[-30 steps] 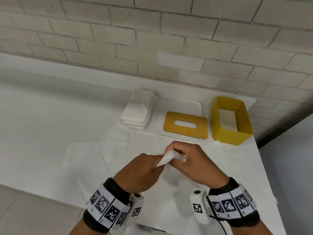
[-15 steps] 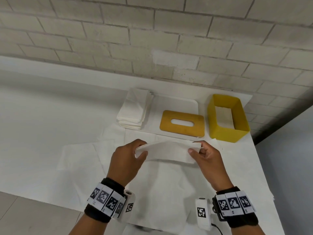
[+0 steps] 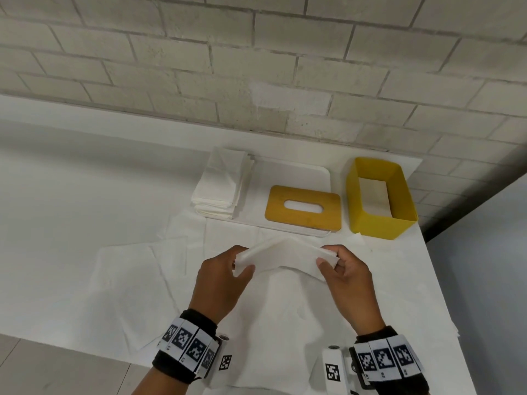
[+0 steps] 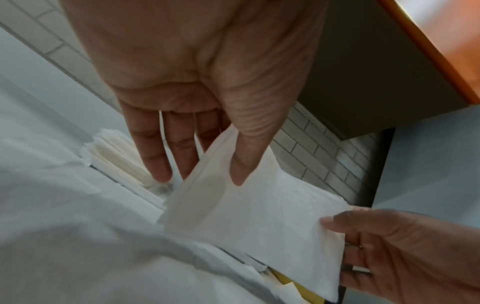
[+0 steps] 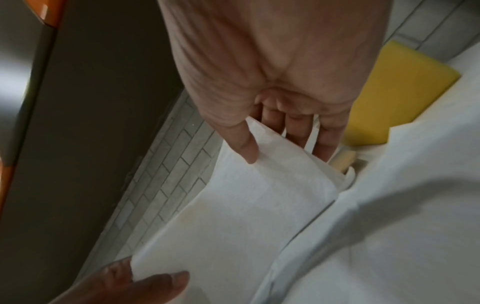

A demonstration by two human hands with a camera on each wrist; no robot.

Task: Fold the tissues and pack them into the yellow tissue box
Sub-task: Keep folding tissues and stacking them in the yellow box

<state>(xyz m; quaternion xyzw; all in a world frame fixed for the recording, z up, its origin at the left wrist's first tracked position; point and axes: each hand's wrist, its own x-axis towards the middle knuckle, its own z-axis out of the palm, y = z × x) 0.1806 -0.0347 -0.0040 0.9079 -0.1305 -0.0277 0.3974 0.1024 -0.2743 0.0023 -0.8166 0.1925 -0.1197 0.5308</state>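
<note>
Left hand point(image 3: 221, 276) and right hand point(image 3: 346, 273) pinch opposite ends of a folded tissue point(image 3: 281, 256), held above the table point(image 3: 57, 223); yellow box point(image 3: 379, 223) near right edge.

No readable text; only coded square markers on the wristbands point(image 3: 188, 344).

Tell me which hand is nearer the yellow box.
Right. The right hand pinches the tissue just in front of the yellow box; the left hand holds its other end, farther left.
</note>
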